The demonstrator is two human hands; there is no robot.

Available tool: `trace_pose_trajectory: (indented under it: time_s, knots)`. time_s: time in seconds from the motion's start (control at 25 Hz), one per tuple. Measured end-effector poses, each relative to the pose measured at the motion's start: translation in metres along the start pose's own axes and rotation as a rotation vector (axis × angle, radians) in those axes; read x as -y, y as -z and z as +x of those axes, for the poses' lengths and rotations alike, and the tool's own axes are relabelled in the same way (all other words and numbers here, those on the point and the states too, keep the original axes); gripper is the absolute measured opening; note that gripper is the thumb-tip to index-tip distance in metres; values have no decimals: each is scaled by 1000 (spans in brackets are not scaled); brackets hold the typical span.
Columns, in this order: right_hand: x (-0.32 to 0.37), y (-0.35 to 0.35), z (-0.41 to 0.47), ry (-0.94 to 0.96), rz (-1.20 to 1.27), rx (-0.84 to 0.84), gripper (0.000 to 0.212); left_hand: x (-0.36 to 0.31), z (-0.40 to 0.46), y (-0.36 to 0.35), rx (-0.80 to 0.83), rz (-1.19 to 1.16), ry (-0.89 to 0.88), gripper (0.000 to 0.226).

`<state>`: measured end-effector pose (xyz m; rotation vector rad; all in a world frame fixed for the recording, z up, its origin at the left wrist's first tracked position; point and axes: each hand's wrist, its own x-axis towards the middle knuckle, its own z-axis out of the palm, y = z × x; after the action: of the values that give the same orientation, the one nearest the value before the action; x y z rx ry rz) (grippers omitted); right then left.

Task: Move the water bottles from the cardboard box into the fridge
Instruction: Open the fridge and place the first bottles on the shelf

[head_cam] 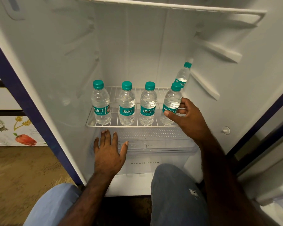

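Teal-capped bottle (171,105) is going onto the shelf (114,126), right hand (188,119) gripping it. Left hand (107,150) lies flat on the drawer (162,144), holding nothing. Next I'd guess let go, then fetch another.

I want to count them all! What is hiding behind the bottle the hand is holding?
Behind the held bottle, gripped by the right hand, stands one more water bottle. Its cap and top show; its bottom is covered.
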<state>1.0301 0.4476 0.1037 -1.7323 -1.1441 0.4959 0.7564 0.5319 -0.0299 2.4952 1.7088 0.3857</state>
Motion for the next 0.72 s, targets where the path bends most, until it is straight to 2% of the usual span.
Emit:
trace_pose_trajectory:
  time_s: [0.12,0.36,0.72]
  knots:
    - [-3,0,-1,12,1,-13,64,1,-1,0,8,-11,7,102]
    - [3,1,-2,20,4,74,57,0,-1,2,9,-8,9,102]
    - [-3,0,-1,3,73,82,62,0,-1,1,-3,0,3,100]
